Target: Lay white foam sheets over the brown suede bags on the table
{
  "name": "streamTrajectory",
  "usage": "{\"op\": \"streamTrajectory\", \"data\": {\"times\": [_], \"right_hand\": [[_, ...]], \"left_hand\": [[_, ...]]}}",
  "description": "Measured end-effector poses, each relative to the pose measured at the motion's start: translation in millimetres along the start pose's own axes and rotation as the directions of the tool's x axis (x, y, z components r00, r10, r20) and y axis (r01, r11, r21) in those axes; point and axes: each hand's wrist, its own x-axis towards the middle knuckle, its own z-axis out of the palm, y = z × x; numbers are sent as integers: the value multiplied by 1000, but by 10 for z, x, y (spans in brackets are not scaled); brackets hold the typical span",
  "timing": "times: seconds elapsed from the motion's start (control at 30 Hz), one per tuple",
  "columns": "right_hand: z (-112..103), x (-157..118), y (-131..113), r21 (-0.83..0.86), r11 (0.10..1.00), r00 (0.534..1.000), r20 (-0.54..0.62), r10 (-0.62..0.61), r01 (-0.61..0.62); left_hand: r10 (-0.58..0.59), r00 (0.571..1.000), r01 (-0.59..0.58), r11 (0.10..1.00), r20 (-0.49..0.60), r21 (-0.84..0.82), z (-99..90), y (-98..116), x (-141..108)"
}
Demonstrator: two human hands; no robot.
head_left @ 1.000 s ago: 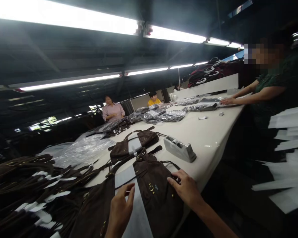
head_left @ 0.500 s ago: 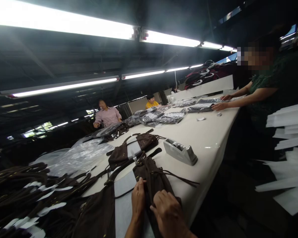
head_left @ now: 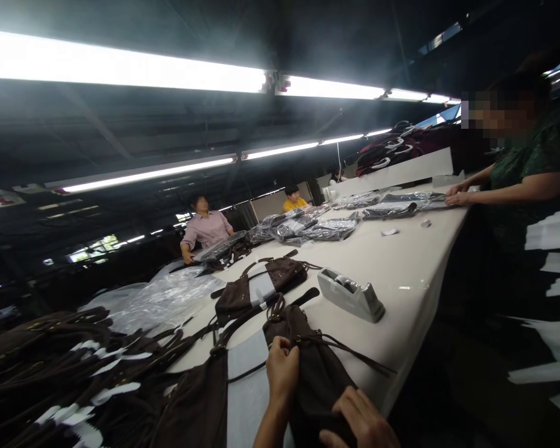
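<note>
A dark brown bag (head_left: pixel 322 373) lies in front of me on the table, its cords trailing to the right. Beside it runs a pale paper strip (head_left: pixel 248 398) with a dark strap across it. My left hand (head_left: pixel 282 367) is closed at the bag's upper left edge, fingertips pinched on the brown fabric. Lower right, my right hand (head_left: pixel 361 420) rests on the bag with its fingers apart. Another folded brown bag (head_left: pixel 236 298) with a pale band around it lies farther back.
A grey tape dispenser (head_left: pixel 350 295) stands right of the bags. Brown bags pile up at left (head_left: pixel 42 361), near clear plastic (head_left: pixel 163 298). Plastic-wrapped items (head_left: pixel 326 229) lie farther back. A person (head_left: pixel 518 180) works at the right; others stand beyond the table.
My right hand has moved down and right along the bag, its fingers spreading. My left fingers have closed in a pinch. The view has shifted. The person at right has drawn their hands back.
</note>
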Motion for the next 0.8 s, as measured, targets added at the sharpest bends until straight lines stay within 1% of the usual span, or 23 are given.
{"op": "streamTrajectory", "data": {"times": [0.03, 0.07, 0.13, 0.17, 0.2, 0.27, 0.3, 0.33, 0.4, 0.47, 0.53, 0.6, 0.67, 0.73, 0.8], "right_hand": [[-91, 24, 3, 84, 993, 996, 25, 80, -82], [-178, 66, 4, 174, 967, 982, 75, 174, -184], [-323, 199, 23, 312, 867, 920, 177, 349, -389], [-375, 287, 48, 340, 830, 897, 185, 402, -442], [-410, 383, 83, 339, 823, 890, 154, 428, -455], [-426, 583, 169, 258, 873, 907, 39, 419, -414], [-408, 680, 210, 203, 895, 915, 15, 402, -397], [-376, 772, 243, 154, 906, 919, 38, 394, -395], [-276, 943, 281, 96, 904, 901, 172, 398, -417], [-146, 1098, 288, 100, 893, 867, 308, 391, -438], [-1, 1241, 284, 130, 863, 830, 375, 414, -489], [146, 1367, 281, 154, 821, 796, 397, 458, -549], [280, 1465, 273, 158, 798, 777, 399, 487, -582], [388, 1525, 249, 154, 795, 775, 393, 495, -586], [461, 1546, 210, 132, 802, 781, 367, 506, -582]], "left_hand": [[-15, 1000, 15, 999, 2, -43, 21, 3, 23], [-29, 1000, 30, 996, 6, -85, 43, 9, 42], [-51, 999, 53, 986, 16, -155, 73, 35, 68], [-59, 998, 62, 982, 21, -179, 74, 56, 78], [-66, 998, 69, 978, 25, -194, 64, 81, 89], [-72, 997, 77, 976, 31, -201, 12, 141, 115], [-73, 997, 78, 978, 34, -195, -27, 174, 131], [-70, 997, 76, 980, 37, -184, -71, 207, 147], [-60, 997, 65, 987, 42, -146, -165, 277, 176], [-44, 998, 48, 995, 44, -87, -254, 351, 194], [-22, 999, 22, 1000, 37, -1, -325, 434, 196], [13, 1000, -15, 994, 18, 104, -373, 525, 180], [60, 998, -59, 977, 2, 204, -387, 618, 145], [104, 995, -100, 955, 0, 280, -356, 702, 88], [136, 991, -132, 936, 12, 327, -268, 761, 5]]}}
